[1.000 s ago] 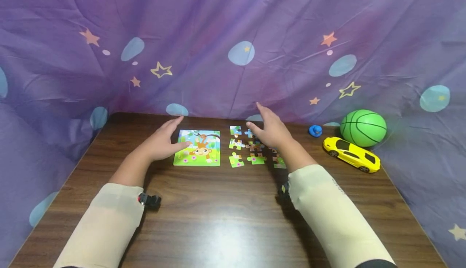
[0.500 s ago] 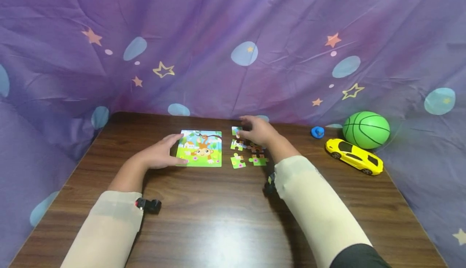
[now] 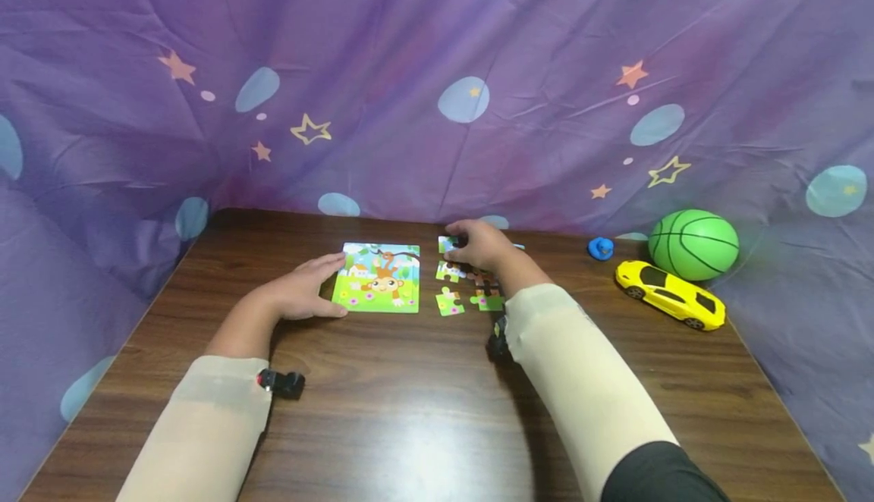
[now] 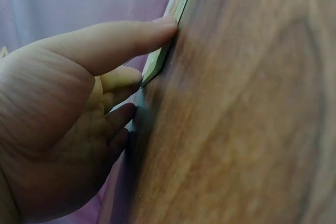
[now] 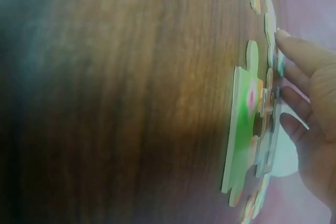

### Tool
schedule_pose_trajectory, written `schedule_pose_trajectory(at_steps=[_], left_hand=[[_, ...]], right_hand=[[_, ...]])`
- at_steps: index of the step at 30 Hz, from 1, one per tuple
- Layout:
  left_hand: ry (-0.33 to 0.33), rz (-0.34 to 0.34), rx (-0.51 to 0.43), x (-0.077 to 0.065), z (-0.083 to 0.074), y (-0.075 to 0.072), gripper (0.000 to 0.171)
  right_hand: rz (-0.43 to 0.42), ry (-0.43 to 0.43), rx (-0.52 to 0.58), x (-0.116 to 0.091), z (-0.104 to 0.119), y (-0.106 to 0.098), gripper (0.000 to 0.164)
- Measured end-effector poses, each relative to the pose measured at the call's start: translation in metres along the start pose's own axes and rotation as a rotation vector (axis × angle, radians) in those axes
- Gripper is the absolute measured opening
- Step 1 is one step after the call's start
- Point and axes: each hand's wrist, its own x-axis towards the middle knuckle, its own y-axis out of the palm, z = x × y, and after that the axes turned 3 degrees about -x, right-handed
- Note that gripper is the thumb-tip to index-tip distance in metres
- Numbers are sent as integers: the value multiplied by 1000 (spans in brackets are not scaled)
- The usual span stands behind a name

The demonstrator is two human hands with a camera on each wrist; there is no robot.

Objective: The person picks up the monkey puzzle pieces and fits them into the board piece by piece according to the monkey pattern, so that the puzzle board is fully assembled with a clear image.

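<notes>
A square picture board [image 3: 377, 282] with a monkey hanging from a branch lies on the table. At its left side is my left hand [image 3: 290, 290], fingers extended; in the left wrist view the thumb [image 4: 131, 40] touches the board's edge [image 4: 181, 3]. To the right of the board, my right hand [image 3: 485, 248] has its thumb and fingers around a blue-topped jigsaw puzzle piece [image 3: 446, 243] at the back left of the loose pieces. Nearer pieces include a green flowered one [image 3: 449, 302] and another green one [image 5: 241, 124]. My right hand covers part of the group.
At the right of the brown wooden table [image 3: 382, 396] lie a yellow toy car [image 3: 669, 294], a green ball [image 3: 693, 245] and a small blue rubber duck [image 3: 601, 249]. A purple cloth [image 3: 389, 108] with stars hangs directly behind the table.
My right hand has come down and left onto the back-left puzzle piece. My left hand has lowered from over the board to its left edge. The board and loose pieces look unmoved.
</notes>
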Motion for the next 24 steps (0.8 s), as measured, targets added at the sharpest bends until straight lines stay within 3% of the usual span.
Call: schedule_pose_trajectory(at_steps=[5, 11, 19, 24], left_hand=[[-1, -2, 14, 1, 0, 0, 99], [2, -1, 34, 2, 1, 1, 97], [-17, -2, 22, 2, -2, 1, 98], [-17, -5, 26, 2, -4, 0, 97]], right_hand=[[-16, -23, -24, 2, 3, 0, 62], [-106, -95, -42, 5, 4, 6, 56], [-171, -50, 81, 3, 11, 9, 41], [-194, -33, 232, -1, 21, 11, 37]])
